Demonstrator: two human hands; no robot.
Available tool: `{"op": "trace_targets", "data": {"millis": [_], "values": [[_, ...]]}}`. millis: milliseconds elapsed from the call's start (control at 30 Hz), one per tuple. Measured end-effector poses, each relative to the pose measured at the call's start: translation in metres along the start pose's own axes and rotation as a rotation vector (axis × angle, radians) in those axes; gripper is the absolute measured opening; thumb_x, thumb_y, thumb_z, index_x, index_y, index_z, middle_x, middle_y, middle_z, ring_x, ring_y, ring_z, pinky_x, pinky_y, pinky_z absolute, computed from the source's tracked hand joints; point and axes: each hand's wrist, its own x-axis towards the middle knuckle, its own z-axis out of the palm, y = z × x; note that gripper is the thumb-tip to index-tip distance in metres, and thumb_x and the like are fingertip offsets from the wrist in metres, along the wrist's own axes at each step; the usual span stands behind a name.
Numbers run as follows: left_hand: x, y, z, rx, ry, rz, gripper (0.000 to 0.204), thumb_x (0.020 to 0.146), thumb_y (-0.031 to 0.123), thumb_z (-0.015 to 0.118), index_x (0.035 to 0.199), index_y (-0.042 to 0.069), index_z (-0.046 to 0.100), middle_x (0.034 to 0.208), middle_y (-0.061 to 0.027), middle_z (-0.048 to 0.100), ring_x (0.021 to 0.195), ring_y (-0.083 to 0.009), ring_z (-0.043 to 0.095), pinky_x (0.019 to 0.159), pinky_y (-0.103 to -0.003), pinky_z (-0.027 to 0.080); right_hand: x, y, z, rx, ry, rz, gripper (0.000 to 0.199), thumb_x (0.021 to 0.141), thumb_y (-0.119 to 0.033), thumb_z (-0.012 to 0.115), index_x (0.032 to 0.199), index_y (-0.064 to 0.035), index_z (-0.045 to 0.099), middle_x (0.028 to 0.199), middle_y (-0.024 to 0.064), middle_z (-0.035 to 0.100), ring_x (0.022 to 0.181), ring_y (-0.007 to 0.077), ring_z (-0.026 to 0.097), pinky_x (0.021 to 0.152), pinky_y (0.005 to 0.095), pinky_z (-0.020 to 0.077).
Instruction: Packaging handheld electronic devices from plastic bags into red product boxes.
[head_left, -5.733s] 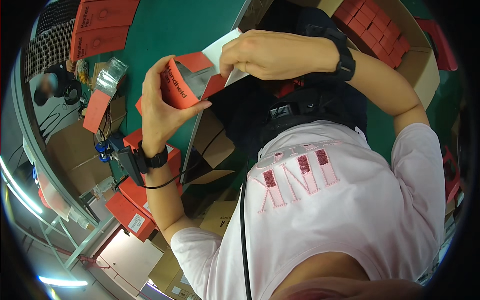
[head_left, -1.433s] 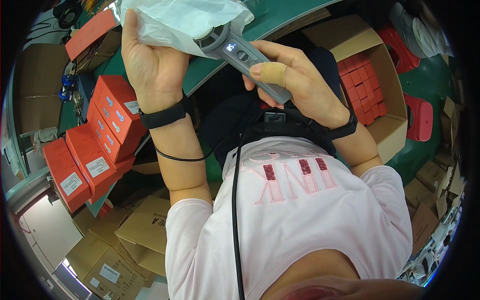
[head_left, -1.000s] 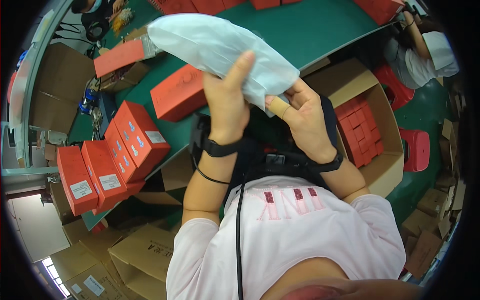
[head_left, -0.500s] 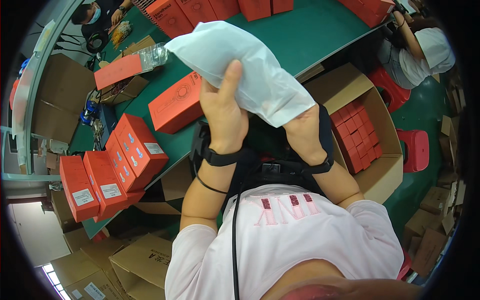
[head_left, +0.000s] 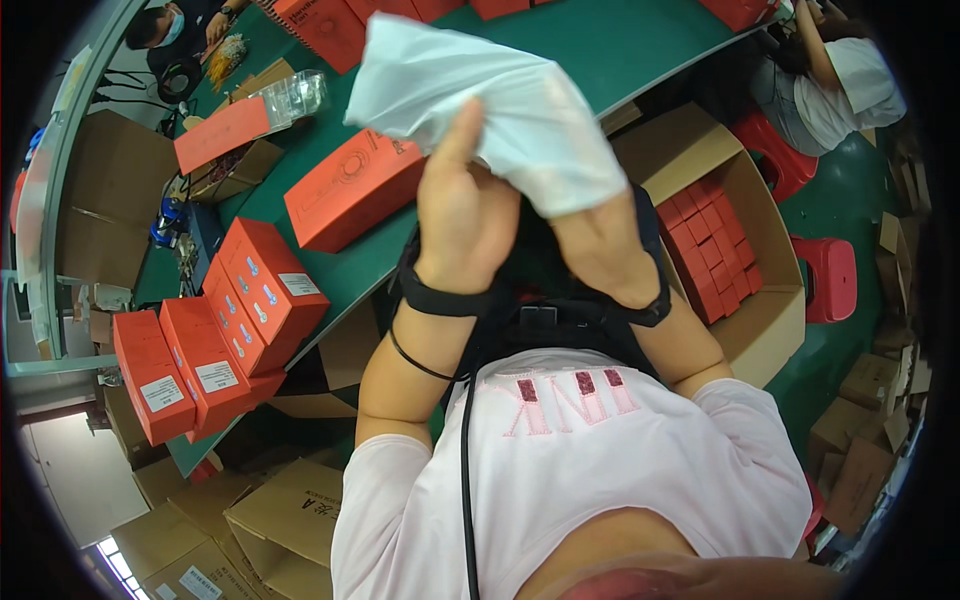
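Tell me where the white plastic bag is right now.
In the head view the white plastic bag is held up at top centre by the left hand and right hand, above the green table, right of a lone orange box.

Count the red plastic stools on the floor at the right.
2. One red plastic stool stands beside the open cardboard box of red cartons. The other stool is further up, under a seated co-worker and partly hidden. More may lie out of view.

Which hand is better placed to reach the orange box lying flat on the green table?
Probably the left hand: the orange box lies just to its left, while the right hand grips the white bag farther away.
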Motion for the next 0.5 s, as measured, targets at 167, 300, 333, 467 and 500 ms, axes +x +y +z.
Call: {"op": "trace_targets", "data": {"millis": [167, 300, 333, 467, 500], "values": [[0.004, 0.024, 0.0, -0.064, 0.068, 0.107, 0.039, 0.103, 0.025, 0.063, 0.136, 0.007, 0.054, 0.133, -0.0078, 0.062, 0.125, -0.0238, 0.059, 0.108, -0.043, 0.047, 0.014, -0.019, -0.049, -0.241, 0.367, -0.309, 0.075, 0.093, -0.032, 0.075, 0.148, 0.0071, 0.041, 0.159, 0.0227, 0.037, 0.13, 0.0311, 0.056, 0.112, 0.042, 0.0415], [-0.009, 0.015, 0.003, 0.082, 0.011, 0.123, 0.037, 0.101, 0.017, 0.066, 0.133, 0.004, 0.055, 0.129, -0.0058, 0.063, 0.121, -0.0213, 0.06, 0.105, -0.041, 0.049, 0.031, -0.048, -0.024, -0.606, -0.248, -0.073, 0.062, 0.076, -0.019, 0.086, 0.129, 0.0042, 0.063, 0.138, 0.0208, 0.062, 0.107, 0.0338, 0.069, 0.091, 0.0354, 0.0534], [-0.013, 0.015, 0.001, 0.18, -0.046, 0.113, 0.036, 0.099, 0.015, 0.067, 0.131, 0.004, 0.056, 0.126, -0.0057, 0.064, 0.117, -0.0192, 0.061, 0.102, -0.038, 0.049, 0.028, -0.04, -0.025, -0.608, -0.243, -0.063, 0.062, 0.076, -0.019, 0.086, 0.129, 0.0042, 0.063, 0.138, 0.0208, 0.062, 0.107, 0.0338, 0.069, 0.091, 0.0354, 0.0534], [-0.034, 0.037, -0.012, 0.755, -0.264, 0.076, 0.033, 0.091, 0.007, 0.073, 0.122, 0.002, 0.061, 0.109, -0.0059, 0.067, 0.097, -0.014, 0.065, 0.091, -0.031, 0.05, 0.028, -0.018, -0.051, 0.27, -0.55, 0.687, 0.022, 0.094, -0.01, 0.07, 0.111, 0.0039, 0.072, 0.086, 0.009, 0.074, 0.07, 0.0224, 0.071, 0.059, 0.0269, 0.0544], [-0.042, 0.046, -0.013, 0.974, -0.349, 0.046, 0.032, 0.091, 0.007, 0.073, 0.121, 0.001, 0.061, 0.106, -0.0064, 0.068, 0.095, -0.0143, 0.065, 0.091, -0.031, 0.05, 0.021, -0.004, -0.056, 0.376, -0.715, 0.731, 0.022, 0.097, -0.011, 0.067, 0.115, 0.0009, 0.07, 0.093, 0.0066, 0.072, 0.062, 0.0159, 0.066, 0.049, 0.0221, 0.0466]]}}
